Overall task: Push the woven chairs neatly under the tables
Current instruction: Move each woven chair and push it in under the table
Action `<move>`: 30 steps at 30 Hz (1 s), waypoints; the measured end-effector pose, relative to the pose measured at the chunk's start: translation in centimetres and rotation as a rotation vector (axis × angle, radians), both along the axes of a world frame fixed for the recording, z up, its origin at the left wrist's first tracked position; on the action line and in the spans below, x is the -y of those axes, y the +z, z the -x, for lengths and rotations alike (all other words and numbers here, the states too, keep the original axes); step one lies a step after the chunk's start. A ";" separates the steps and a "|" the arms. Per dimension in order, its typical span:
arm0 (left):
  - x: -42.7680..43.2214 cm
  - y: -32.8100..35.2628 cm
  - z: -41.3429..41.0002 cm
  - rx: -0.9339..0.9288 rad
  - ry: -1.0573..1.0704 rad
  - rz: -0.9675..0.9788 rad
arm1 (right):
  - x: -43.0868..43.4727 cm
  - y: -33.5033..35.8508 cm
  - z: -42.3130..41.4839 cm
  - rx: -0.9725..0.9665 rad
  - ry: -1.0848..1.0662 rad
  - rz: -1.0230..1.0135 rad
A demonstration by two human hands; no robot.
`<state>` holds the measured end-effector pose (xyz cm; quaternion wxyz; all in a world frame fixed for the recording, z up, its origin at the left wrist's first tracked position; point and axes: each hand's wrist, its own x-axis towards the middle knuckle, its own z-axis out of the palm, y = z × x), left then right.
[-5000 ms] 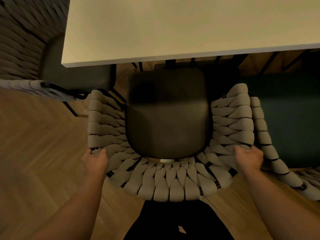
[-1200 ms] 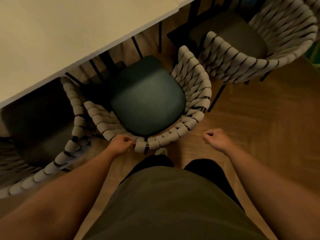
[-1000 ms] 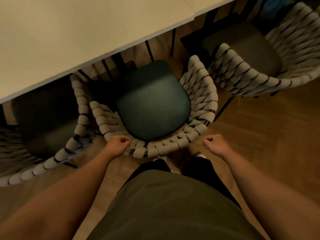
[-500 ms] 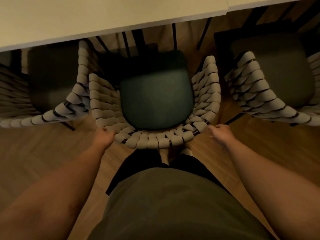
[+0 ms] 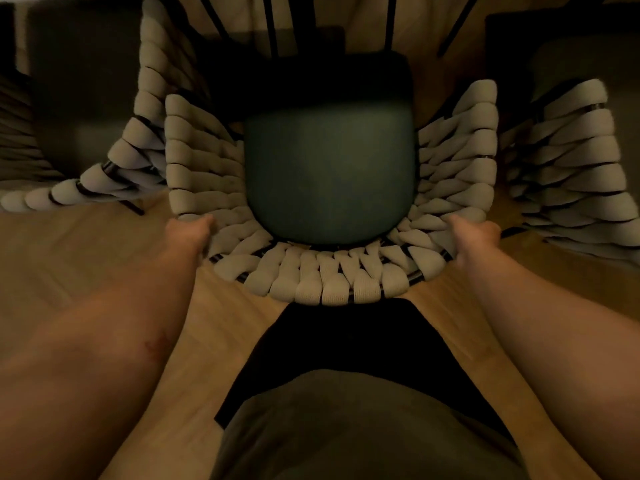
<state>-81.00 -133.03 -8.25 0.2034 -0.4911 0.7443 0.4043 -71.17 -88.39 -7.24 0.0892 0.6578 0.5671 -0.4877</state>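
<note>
- Woven chair: directly ahead of you, green cushion front edge in shadow.
- Your left hand: grips chair's rear-left rim.
- Your right hand: grips chair's rear-right rim.
- Thumbs lie on weave. Other fingers curl out of sight behind rim.
- Left of chair: second chair, armrest close alongside; contact cannot be told.
- Right of chair: third chair, narrow gap.
- Beyond chair: black rods.
- Behind chair: wooden floor, your legs.
- Lighting dim.

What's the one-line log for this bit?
thing: green-seat woven chair | left hand: grips back rim | right hand: grips back rim | next: push in
</note>
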 end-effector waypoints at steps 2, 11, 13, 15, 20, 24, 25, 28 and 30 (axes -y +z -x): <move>0.4 -0.5 0.6 -0.036 0.056 0.001 | -0.2 -0.6 0.4 -0.005 -0.021 -0.016; -2.3 0.6 -0.3 -0.211 0.030 0.269 | -0.4 -1.1 0.0 -0.075 0.035 -0.218; -2.5 0.9 0.0 -0.236 0.046 0.275 | -0.7 -0.6 0.1 -0.090 0.056 -0.235; -2.6 1.4 0.4 -0.251 0.038 0.270 | -0.9 -0.1 0.2 -0.107 0.069 -0.245; -2.8 1.5 2.8 -0.285 -0.019 0.226 | -1.4 0.3 2.9 -0.151 0.077 -0.297; -3.4 0.0 6.8 -0.267 -0.027 0.229 | -2.0 -0.8 6.9 -0.142 0.083 -0.329; -3.7 -0.3 7.8 -0.277 -0.033 0.232 | -2.1 -1.2 7.7 -0.136 0.072 -0.328; -4.0 -0.9 10.7 -0.297 -0.036 0.229 | -2.1 -2.4 9.8 -0.114 0.054 -0.315; -4.3 -0.8 12.7 -0.277 -0.064 0.239 | -2.3 -2.6 11.4 -0.108 0.037 -0.321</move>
